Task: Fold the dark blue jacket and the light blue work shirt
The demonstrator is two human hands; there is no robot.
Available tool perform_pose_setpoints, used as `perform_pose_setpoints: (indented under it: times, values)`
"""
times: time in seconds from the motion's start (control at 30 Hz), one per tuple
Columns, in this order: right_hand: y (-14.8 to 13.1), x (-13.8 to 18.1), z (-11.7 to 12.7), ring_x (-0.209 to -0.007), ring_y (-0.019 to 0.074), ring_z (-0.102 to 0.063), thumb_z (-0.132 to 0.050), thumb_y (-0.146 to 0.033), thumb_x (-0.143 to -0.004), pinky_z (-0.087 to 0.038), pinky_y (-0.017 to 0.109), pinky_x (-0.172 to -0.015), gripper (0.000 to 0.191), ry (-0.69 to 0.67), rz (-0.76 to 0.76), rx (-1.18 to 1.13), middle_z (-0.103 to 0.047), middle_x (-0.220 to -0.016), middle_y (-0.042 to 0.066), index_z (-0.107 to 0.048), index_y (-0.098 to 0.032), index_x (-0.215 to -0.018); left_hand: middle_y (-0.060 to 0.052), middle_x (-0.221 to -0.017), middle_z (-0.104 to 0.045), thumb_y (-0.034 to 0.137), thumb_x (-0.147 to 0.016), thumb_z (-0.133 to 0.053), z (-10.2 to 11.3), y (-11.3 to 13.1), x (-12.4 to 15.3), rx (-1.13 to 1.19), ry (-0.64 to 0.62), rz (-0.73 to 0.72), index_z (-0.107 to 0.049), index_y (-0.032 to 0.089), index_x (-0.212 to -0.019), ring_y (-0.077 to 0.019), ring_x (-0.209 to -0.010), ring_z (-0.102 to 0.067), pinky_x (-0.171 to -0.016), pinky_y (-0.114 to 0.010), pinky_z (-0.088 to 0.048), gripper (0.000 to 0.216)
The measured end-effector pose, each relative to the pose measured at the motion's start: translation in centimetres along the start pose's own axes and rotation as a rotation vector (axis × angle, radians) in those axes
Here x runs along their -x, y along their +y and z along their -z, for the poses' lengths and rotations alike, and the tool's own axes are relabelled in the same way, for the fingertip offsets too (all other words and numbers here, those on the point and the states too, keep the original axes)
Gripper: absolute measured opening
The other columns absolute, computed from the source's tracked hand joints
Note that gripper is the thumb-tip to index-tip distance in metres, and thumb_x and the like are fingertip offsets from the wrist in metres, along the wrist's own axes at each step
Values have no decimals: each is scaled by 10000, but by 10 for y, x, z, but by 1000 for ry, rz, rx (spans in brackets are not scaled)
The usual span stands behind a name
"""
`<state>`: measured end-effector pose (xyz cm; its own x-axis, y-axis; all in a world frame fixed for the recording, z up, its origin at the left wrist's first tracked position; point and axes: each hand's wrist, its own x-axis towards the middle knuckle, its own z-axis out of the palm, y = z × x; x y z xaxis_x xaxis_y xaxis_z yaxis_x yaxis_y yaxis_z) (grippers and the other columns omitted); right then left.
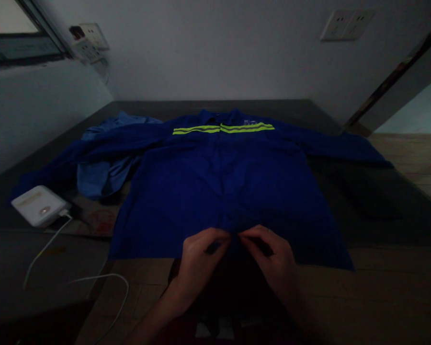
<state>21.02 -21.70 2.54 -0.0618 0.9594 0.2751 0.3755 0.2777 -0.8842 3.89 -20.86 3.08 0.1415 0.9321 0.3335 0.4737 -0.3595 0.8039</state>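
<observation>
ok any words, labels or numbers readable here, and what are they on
Nothing can be read with certainty.
Dark blue jacket: small pale print on the chest, near the yellow stripes, too blurred to read.
White box: a faint strip and round mark on top, illegible.

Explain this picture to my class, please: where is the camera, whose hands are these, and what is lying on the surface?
There is one picture, taken by a camera worn on a person's head, looking forward and down. So the two bare hands at the bottom belong to the wearer. The left hand and right hand meet at the near hem of a dark blue jacket, each pinching the cloth at the front opening. The jacket lies spread flat on a dark table, sleeves out to both sides, with yellow stripes across the chest. To the left a lighter blue garment lies crumpled partly under one sleeve. Nearer, a white box has a white cable plugged in. The room is dim, so fine detail is hard to see.
</observation>
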Motion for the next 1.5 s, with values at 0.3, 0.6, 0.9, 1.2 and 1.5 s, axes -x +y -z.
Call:
perform_pose_setpoints:
  times: [0.3,0.6,0.9,1.2,1.5]
  values:
    - [1,-6,-5,-670,163,-655,-610,-222,-828,-513,257,-610,70,53,79,102,-686,-729,8,-654,-223,-774,4,-789,-714,133,-764,-623,-5,-5,3,249,-44,281,-608,185,-854,-124,-703,-690,-669,-212,-563,105]
    - [13,-2,-11,-693,156,-628,-550,-153,-863,-500,264,-626,155,85,258,238,-643,-738,20,-600,-219,-733,-14,-845,-714,214,-766,-673,-4,-2,-2,245,-98,310,-581,193,-912,-143,-770,-684,-665,-216,-525,174]
    - [14,2,-16,-684,139,-609,-544,-76,-860,-490,263,-630,193,111,383,244,-638,-744,27,-588,-209,-726,21,-755,-691,213,-796,-628,-6,-3,-7,208,-106,354,-565,196,-923,-121,-674,-633,-610,-205,-456,142]
    - [18,2,-20,-677,134,-628,-555,-70,-852,-507,252,-621,178,150,438,245,-655,-746,20,-616,-209,-758,31,-721,-652,238,-798,-622,-6,-7,-6,328,-114,414,-541,193,-933,-119,-698,-618,-634,-204,-437,164]
    - [8,1,-18,-747,148,-656,-638,-145,-836,-539,260,-678,143,156,360,176,-684,-831,25,-658,-223,-954,37,-741,-652,231,-770,-656,-8,-3,-6,480,-17,458,-497,205,-984,-118,-712,-646,-666,-204,-466,268]
